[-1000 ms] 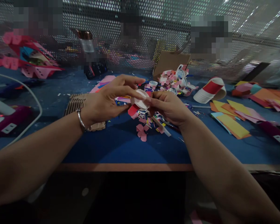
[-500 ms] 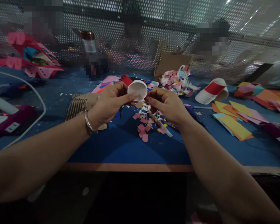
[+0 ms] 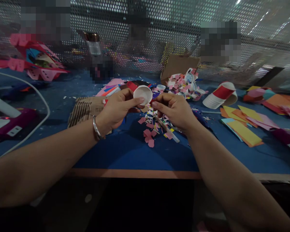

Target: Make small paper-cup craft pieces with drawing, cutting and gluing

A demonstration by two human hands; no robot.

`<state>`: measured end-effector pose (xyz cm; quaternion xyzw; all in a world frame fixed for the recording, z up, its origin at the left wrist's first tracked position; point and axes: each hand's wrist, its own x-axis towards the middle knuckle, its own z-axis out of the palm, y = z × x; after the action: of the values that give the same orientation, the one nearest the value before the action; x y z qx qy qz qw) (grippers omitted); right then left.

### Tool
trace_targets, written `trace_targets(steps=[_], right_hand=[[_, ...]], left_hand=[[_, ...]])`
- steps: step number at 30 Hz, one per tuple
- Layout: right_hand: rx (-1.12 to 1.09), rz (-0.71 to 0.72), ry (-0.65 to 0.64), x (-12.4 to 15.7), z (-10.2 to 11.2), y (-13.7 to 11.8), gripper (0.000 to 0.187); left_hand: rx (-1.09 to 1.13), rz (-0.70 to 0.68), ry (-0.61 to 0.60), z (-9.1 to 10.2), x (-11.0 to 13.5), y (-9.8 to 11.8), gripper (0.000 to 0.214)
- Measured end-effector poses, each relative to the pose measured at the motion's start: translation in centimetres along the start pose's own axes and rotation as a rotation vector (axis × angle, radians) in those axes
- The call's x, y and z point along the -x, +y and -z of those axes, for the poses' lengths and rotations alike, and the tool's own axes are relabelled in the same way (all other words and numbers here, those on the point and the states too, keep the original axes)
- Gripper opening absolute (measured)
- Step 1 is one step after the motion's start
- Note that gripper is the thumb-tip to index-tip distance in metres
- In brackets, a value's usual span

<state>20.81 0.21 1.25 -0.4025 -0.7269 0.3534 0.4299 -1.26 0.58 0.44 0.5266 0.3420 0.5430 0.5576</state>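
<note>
My left hand (image 3: 119,108), a metal bangle on its wrist, grips a small white paper cup (image 3: 146,91), thumb on its inner side and fingers behind. The cup's pale, round hollow faces me. Just right of the cup, my right hand (image 3: 172,108) has thumb and forefinger pinched together; whatever is between them is too small to make out. Beneath both hands lie pink and white paper scraps (image 3: 149,137) and a thin pale strip (image 3: 168,129). Something red (image 3: 131,85) shows behind the cup, partly hidden.
Corrugated cardboard (image 3: 82,112) lies at left, near a purple power strip (image 3: 14,125) and white cable (image 3: 47,108). Stacked paper cups (image 3: 218,95) and coloured paper sheets (image 3: 244,130) are at right. Decorated scraps (image 3: 183,82) are heaped before a perforated metal screen (image 3: 116,42).
The cup has tilted slightly in my left hand, and that hand has shifted a little to the right. My right hand stays pinched beside it.
</note>
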Motion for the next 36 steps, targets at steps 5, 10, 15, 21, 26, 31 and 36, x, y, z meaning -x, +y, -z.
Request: trace_targets(steps=[5, 10, 15, 21, 26, 31, 36], right_hand=[[0.058, 0.021, -0.013, 0.1, 0.1, -0.2, 0.047], [0.066, 0.010, -0.027, 0.0, 0.2, 0.0, 0.046], [0.062, 0.028, 0.026, 0.0, 0.5, 0.3, 0.043], [0.133, 0.094, 0.148, -0.5, 1.3, 0.9, 0.051], [0.285, 0.105, 0.258, -0.3, 4.7, 2.5, 0.031], [0.620, -0.082, 0.471, 2.9, 10.1, 3.6, 0.013], [0.733, -0.280, 0.508, 6.6, 12.5, 5.2, 0.028]], left_hand=[[0.000, -0.009, 0.057, 0.1, -0.1, 0.2, 0.025], [-0.010, 0.010, 0.016, -0.3, 0.0, 0.3, 0.024], [0.028, -0.066, 0.198, 1.0, -1.2, 0.6, 0.007], [0.001, 0.043, 0.149, 1.6, -1.7, 0.3, 0.006], [-0.041, 0.108, 0.055, 0.6, -0.8, -0.4, 0.022], [-0.041, 0.133, 0.076, 0.6, -0.9, -1.0, 0.021], [-0.041, 0.125, 0.074, 0.3, -0.8, -1.3, 0.021]])
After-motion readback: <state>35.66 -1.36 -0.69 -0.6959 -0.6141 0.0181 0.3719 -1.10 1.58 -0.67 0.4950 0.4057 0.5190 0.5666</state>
